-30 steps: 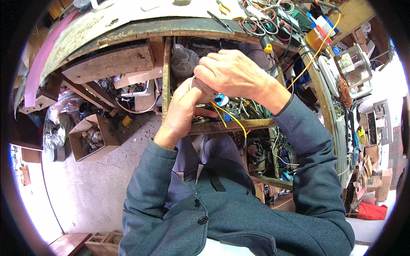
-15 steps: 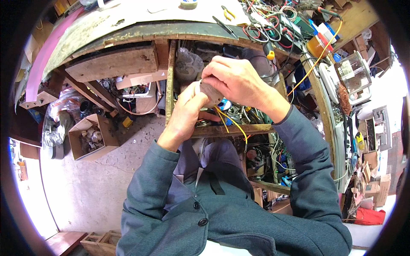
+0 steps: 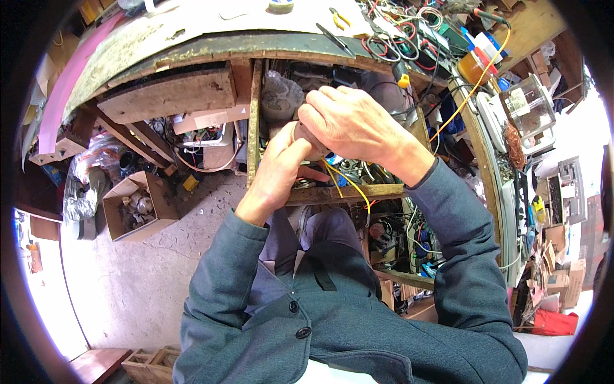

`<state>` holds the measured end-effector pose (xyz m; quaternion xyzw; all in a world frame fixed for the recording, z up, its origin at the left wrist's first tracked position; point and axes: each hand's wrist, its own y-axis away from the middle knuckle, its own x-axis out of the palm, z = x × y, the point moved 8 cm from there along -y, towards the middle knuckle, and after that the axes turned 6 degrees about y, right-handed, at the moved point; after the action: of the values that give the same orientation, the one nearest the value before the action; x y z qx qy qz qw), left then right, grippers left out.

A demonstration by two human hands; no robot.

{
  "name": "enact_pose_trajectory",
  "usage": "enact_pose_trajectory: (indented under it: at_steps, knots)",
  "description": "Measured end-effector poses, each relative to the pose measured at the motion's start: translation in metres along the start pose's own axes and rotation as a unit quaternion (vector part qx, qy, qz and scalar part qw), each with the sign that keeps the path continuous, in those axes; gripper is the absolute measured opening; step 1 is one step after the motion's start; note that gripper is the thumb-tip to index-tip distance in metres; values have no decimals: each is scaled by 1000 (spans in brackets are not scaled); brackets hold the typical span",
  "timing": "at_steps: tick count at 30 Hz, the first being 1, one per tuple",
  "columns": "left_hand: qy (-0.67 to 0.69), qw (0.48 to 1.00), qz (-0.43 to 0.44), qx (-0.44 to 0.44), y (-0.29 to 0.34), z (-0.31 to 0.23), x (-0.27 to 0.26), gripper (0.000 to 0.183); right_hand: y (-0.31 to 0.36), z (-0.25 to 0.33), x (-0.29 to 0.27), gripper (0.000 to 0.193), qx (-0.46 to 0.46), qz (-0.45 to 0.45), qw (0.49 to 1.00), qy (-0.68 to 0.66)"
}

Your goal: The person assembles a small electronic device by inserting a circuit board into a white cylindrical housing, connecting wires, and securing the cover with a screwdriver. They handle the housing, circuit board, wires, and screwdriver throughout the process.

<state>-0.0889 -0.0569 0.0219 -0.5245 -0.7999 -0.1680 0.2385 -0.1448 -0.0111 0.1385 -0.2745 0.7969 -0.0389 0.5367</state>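
Cluttered workbench (image 3: 131,61), left hand (image 3: 276,165) gripping a greyish-beige part (image 3: 314,143), yellow wires (image 3: 352,183) below, right hand (image 3: 358,125) bunched against it, grip hidden

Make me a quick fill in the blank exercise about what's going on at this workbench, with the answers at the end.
1. The wires below the grayish part, held between the left hand and the right hand, are ____.
2. The open cardboard box on the floor is to the person's ____.
3. The front of the jacket shows ____ dark buttons.

Missing words: yellow; left; two.
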Motion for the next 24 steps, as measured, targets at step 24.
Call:
enact_pose_trajectory:
  at_steps: [24]
  knots:
    - [-19, 1000, 11, -15, 1, 0, 3, 40, 6, -22, -5, 14, 92, 6, 985, -143]
